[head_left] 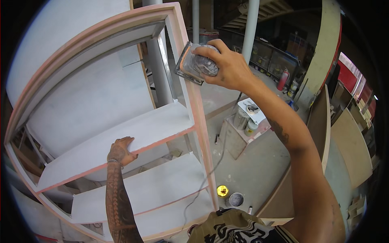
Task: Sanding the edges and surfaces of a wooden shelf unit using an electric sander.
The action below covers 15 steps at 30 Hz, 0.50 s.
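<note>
A power sander (201, 65), grey and dusty with a rectangular pad, is gripped in my right hand (229, 67). Its pad lies against the right upright of a large curved shelf unit (194, 107), whose front edges are pinkish. My left hand (121, 151) rests on the front part of the upper white shelf (158, 123), fingers spread and pointing right. Nothing is held in it. Below runs a second white shelf (150, 184). A dark power cord (216, 167) hangs down from near the sander across the lower shelves.
A small stand (231, 135) holds tins and a white board right of the unit. A yellow-lit tin (222, 191) and an open paint bucket (236, 199) stand on the floor. Curved wooden panels (350, 148) lean at right. A red bottle (283, 79) stands farther back near a light pole (250, 30).
</note>
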Each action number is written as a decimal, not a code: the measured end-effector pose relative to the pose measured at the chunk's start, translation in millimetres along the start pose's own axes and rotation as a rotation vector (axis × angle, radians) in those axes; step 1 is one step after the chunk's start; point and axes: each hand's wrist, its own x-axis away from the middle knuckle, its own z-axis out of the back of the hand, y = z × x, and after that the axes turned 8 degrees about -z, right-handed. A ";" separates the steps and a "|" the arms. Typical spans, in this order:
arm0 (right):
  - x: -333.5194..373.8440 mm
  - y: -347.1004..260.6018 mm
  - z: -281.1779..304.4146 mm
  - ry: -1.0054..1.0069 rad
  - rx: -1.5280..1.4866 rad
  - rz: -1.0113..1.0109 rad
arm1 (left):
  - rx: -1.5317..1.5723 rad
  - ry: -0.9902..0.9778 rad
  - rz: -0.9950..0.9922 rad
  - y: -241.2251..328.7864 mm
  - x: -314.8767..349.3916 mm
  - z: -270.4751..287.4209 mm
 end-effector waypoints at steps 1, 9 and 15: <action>1.4 -0.6 0.2 0.034 -0.004 -0.039 | -0.011 0.000 -0.007 1.1 -0.4 1.7; -83.1 3.5 31.7 0.128 -0.077 -0.159 | -0.072 -0.072 0.017 -9.9 -0.3 13.0; -92.0 -2.4 37.8 0.134 -0.087 -0.217 | -0.057 -0.041 -0.005 -12.0 -3.2 8.0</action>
